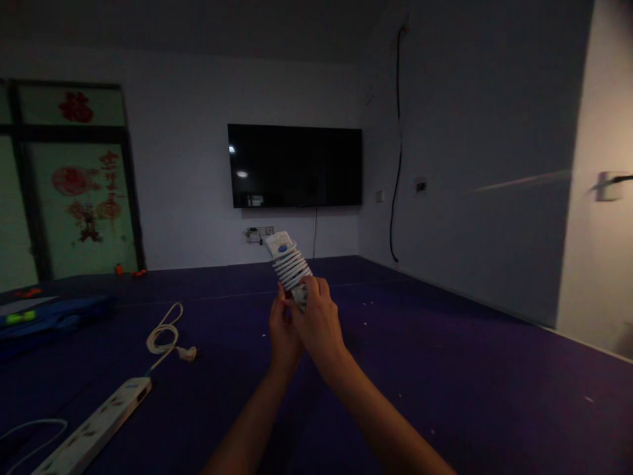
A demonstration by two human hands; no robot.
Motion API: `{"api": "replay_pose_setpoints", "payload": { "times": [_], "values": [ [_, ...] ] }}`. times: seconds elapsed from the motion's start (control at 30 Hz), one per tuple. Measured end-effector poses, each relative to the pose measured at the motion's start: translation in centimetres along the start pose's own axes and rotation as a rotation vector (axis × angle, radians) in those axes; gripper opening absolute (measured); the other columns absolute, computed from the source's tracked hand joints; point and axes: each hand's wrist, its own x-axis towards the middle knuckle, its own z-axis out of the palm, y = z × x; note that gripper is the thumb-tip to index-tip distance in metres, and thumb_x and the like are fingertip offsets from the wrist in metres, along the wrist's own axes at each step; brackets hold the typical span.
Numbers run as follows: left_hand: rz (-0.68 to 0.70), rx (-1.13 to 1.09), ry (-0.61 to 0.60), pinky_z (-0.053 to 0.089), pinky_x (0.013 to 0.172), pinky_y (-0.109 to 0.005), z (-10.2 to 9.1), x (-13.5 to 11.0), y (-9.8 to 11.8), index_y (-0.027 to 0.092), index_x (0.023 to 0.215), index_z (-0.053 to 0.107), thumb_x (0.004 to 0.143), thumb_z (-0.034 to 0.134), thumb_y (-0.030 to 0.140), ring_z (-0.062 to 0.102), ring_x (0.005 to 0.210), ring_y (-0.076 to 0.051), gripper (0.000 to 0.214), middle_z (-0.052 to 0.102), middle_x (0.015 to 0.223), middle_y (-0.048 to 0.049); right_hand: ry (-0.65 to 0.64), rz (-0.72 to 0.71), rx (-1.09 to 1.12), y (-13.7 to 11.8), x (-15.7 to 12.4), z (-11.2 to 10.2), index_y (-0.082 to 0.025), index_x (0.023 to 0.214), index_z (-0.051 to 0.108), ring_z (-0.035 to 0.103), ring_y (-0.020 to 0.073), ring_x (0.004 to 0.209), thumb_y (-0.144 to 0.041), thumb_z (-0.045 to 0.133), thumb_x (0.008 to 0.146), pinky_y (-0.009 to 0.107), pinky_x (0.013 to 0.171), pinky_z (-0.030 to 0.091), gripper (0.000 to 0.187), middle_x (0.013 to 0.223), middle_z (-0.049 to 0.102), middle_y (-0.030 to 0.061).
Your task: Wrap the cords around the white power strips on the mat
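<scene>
A white power strip (279,245) with a blue oval mark on its upper end is held up in front of me, tilted to the left. Its white cord (291,267) runs round the middle in several tight turns. My left hand (285,333) is closed round the lower end from below. Over that same end, my right hand (319,320) presses with bent fingers at the last turns of the cord. The fingers partly hide the lower end, so I cannot tell whether the plug is there.
A second white power strip (99,422) lies at the lower left, its loosely coiled cord (161,336) and plug (186,353) beyond it. Blue cloth (74,315) lies on the purple surface (445,389) at the left. A television (297,165) hangs on the far wall.
</scene>
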Motion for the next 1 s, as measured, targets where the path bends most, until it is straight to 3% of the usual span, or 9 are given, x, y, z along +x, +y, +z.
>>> {"api": "replay_pose_setpoints", "payload": {
  "times": [0.17,0.4,0.5,0.63,0.8,1.0],
  "values": [
    [-0.106,-0.049,-0.06,0.051,0.078,-0.026,0.0,0.2,0.4,0.016,0.137,0.038,0.058,0.077,0.023,0.062,0.102,-0.021,0.089,0.065,0.112,-0.0144,0.013,-0.008,0.011,1.7,0.9,-0.3,-0.021,0.101,0.048,0.057,0.0186,0.084,-0.008,0.052,0.072,0.031,0.072,0.046,0.032,0.1,0.052,0.0062],
    [-0.327,-0.123,-0.245,0.046,0.091,-0.035,1.1,-0.3,0.1,0.023,0.146,0.01,0.054,0.08,0.011,0.061,0.106,-0.022,0.116,0.065,0.113,-0.0139,-0.048,0.048,-0.066,5.2,2.4,-0.2,-0.019,0.092,0.052,0.054,0.017,0.08,-0.008,0.054,0.069,0.026,0.068,0.04,0.026,0.089,0.056,0.0044],
    [-0.404,0.065,-0.24,0.046,0.092,-0.04,0.8,-0.1,0.1,0.019,0.145,0.018,0.055,0.079,0.008,0.062,0.104,-0.024,0.11,0.066,0.11,-0.0163,-0.096,0.132,-0.166,7.6,2.6,0.4,-0.018,0.094,0.054,0.054,0.0172,0.079,-0.009,0.058,0.068,0.025,0.067,0.039,0.028,0.089,0.057,0.0055],
    [-0.337,0.274,-0.197,0.047,0.091,-0.041,-0.8,1.3,1.2,0.016,0.14,0.032,0.064,0.074,0.011,0.061,0.106,-0.025,0.087,0.063,0.115,-0.0206,-0.144,0.311,-0.334,12.1,2.6,0.3,-0.015,0.103,0.055,0.057,0.019,0.083,-0.011,0.059,0.07,0.025,0.068,0.039,0.034,0.095,0.057,0.0088],
    [-0.22,0.403,-0.125,0.05,0.086,-0.037,-2.8,3.6,3.7,0.013,0.13,0.045,0.069,0.071,0.021,0.067,0.093,-0.022,0.067,0.07,0.101,-0.0165,-0.139,0.6,-0.531,18.6,1.9,-2.0,-0.014,0.11,0.056,0.062,0.022,0.088,-0.016,0.055,0.077,0.026,0.071,0.042,0.033,0.099,0.058,0.0132],
    [-0.134,0.466,-0.118,0.052,0.078,-0.035,-3.5,4.3,5.0,0.01,0.123,0.052,0.071,0.068,0.029,0.069,0.081,-0.021,0.058,0.073,0.084,-0.0111,-0.139,0.77,-0.613,24.8,-0.5,-4.5,-0.012,0.113,0.056,0.063,0.0279,0.094,-0.022,0.054,0.078,0.029,0.07,0.045,0.037,0.101,0.061,0.0164]
  ]
}}
